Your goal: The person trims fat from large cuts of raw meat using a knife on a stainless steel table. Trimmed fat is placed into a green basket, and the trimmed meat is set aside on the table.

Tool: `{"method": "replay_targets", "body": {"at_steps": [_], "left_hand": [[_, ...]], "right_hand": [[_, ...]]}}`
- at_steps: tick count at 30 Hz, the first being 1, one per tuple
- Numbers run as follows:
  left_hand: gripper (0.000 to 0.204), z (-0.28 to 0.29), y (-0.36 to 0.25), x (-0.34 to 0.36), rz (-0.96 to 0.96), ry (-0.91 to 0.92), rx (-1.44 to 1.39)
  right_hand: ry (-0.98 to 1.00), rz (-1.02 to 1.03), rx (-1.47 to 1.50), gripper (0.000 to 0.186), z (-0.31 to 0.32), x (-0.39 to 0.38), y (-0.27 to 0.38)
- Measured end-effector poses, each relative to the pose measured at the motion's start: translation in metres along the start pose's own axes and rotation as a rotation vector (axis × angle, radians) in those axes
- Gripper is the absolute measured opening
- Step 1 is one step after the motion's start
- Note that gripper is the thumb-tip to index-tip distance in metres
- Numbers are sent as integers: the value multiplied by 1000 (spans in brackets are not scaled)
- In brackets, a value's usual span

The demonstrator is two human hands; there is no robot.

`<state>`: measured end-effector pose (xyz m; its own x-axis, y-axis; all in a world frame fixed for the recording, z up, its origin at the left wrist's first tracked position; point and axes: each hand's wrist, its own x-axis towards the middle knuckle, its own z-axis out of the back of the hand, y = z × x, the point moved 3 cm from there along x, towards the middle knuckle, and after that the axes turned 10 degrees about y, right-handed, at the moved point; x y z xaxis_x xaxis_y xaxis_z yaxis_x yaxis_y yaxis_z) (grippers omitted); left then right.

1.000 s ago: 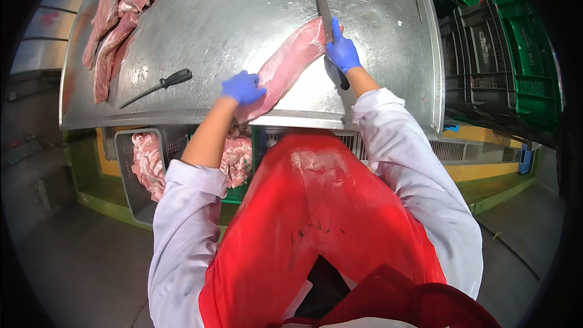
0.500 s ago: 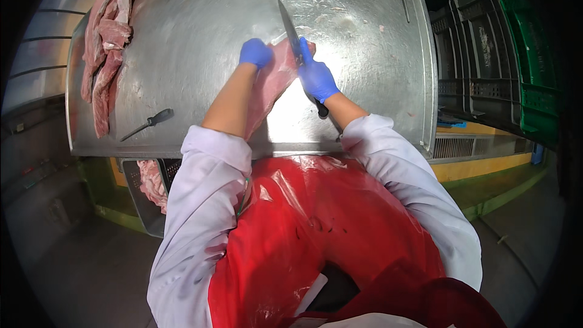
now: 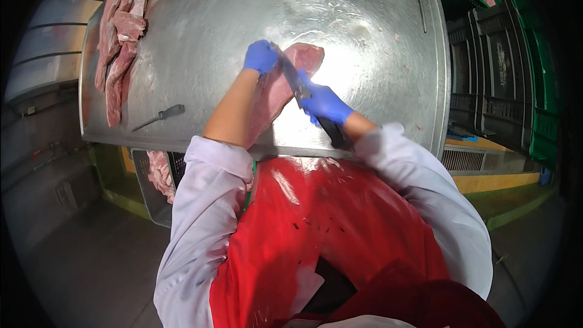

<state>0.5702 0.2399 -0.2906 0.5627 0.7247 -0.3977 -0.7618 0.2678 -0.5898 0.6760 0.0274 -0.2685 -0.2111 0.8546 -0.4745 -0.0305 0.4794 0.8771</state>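
Observation:
A long, pale pink piece of raw meat (image 3: 273, 98) lies slantwise on the metal table in front of me, its rounded far end pointing right. My left hand (image 3: 262, 56), in a blue glove, is closed at the meat's far left edge; its fingertips are hidden. The knife (image 3: 290, 74) is in my gloved right hand (image 3: 326, 103), fingers wrapped round where blade meets black handle. Its blade crosses the meat, with the tip close to my left fist. How deep the edge sits cannot be made out.
Several meat strips (image 3: 124, 30) lie at the table's left. Nearer is a dark-handled tool with a thin shaft (image 3: 161, 116); a thin metal rod (image 3: 419, 0) lies far right. A bin of trimmings (image 3: 159, 176) stands below the front left edge. Black crates (image 3: 486, 73) stand right.
My right hand has drawn the knife back toward me, bringing its tip beside my left fist. More of the meat's far end is now uncovered. The whole view has shifted slightly.

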Motion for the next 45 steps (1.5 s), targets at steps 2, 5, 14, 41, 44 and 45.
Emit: {"method": "replay_targets", "body": {"at_steps": [2, 5, 14, 41, 44, 45], "left_hand": [[36, 2, 19, 12, -69, -68, 36], [34, 7, -6, 11, -139, 50, -31], [25, 33, -5, -4, -166, 33, -51], [22, 128, 11, -171, -306, -3, -698], [28, 124, 6, -177, -326, 64, -710], [28, 122, 0, -180, -353, 103, -718]], "right_hand": [[-3, 24, 40, 86, 0, 14, -7], [-49, 23, 55, 86, 20, 71, 1], [100, 19, -86, 87, -37, -4, -13], [-153, -53, -317, 82, -118, -33, 0], [-235, -2, -420, 83, -105, 32, 11], [-236, -6, -334, 82, -108, 38, 16]]}}
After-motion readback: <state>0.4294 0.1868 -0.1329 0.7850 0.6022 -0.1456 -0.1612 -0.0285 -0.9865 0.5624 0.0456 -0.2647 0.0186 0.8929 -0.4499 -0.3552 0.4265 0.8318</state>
